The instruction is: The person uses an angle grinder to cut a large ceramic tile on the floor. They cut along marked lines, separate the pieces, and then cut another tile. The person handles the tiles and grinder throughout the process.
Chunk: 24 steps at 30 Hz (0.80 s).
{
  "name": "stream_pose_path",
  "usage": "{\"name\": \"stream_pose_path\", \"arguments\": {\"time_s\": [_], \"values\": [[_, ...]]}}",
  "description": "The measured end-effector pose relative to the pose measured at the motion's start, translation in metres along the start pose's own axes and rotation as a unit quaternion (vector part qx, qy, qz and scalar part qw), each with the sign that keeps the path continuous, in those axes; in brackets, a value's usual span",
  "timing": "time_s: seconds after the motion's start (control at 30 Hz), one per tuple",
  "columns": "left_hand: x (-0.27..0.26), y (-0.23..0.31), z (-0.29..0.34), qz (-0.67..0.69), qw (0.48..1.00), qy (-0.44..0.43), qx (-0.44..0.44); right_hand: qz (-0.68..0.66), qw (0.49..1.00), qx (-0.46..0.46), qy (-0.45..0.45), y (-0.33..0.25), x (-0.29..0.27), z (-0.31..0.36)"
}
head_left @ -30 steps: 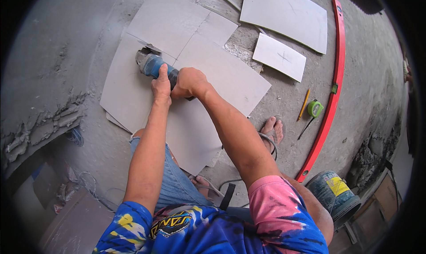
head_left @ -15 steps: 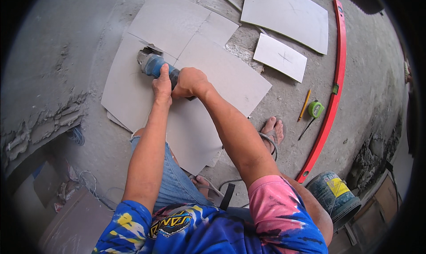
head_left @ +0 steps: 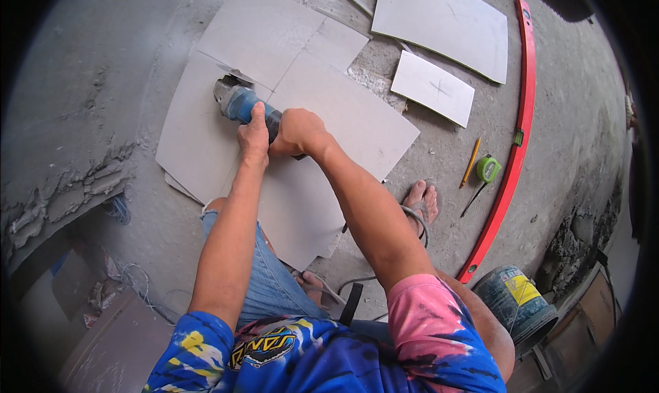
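A blue and black angle grinder (head_left: pixel 241 105) lies at a slant over a large pale tile (head_left: pixel 195 115), its guarded head toward the far left. My left hand (head_left: pixel 254 133) is closed on the middle of its body, thumb along the top. Behind it my right hand (head_left: pixel 299 132) wraps round the dark rear of the tool. The disc is mostly hidden under the guard, at a pencilled line where a dark cut shows. Another pale tile piece (head_left: pixel 264 29) lies beyond that line, and tile also reaches under my forearms.
A red spirit level (head_left: pixel 526 105) lies along the right, beside a green tape measure (head_left: pixel 488 168) and a yellow pencil (head_left: pixel 471 162). Tile pieces (head_left: pixel 446 26) rest at the far right. A bucket (head_left: pixel 515 304) stands near my right knee; a cable (head_left: pixel 427 236) loops by my foot.
The grinder and both my hands have shifted slightly to the right and nearer to me. My grip stays the same, and the tiles and tools around lie as before.
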<state>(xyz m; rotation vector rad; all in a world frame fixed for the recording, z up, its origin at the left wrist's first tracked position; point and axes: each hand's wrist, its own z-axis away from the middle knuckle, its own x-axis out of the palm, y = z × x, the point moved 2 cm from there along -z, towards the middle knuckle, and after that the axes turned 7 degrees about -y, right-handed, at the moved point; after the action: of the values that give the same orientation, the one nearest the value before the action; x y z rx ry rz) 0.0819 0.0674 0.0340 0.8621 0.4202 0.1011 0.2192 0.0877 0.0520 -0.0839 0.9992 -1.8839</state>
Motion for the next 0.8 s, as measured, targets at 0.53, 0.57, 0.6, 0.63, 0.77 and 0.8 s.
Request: {"name": "stream_pose_path", "arguments": {"time_s": [0.53,0.57,0.6,0.63,0.77,0.8], "values": [[0.001,-0.004,-0.002,-0.020,1.000,0.004,0.000,0.001,1.000,0.006,0.013,0.004,0.002,-0.001],[0.002,-0.002,-0.001,-0.016,1.000,0.001,-0.005,0.001,1.000,0.007,0.011,0.005,0.003,-0.002],[0.002,-0.002,-0.001,-0.018,1.000,0.001,-0.005,0.001,1.000,0.006,0.013,0.004,0.002,-0.001],[0.002,-0.002,-0.002,-0.019,1.000,0.001,-0.005,0.001,1.000,0.005,0.014,0.003,0.002,-0.001],[0.001,-0.002,-0.002,-0.021,1.000,-0.001,-0.001,0.000,1.000,0.008,0.013,0.001,-0.001,0.002],[0.000,-0.004,-0.004,-0.019,1.000,-0.002,-0.006,0.002,1.000,0.011,0.004,-0.001,-0.002,0.004]]}}
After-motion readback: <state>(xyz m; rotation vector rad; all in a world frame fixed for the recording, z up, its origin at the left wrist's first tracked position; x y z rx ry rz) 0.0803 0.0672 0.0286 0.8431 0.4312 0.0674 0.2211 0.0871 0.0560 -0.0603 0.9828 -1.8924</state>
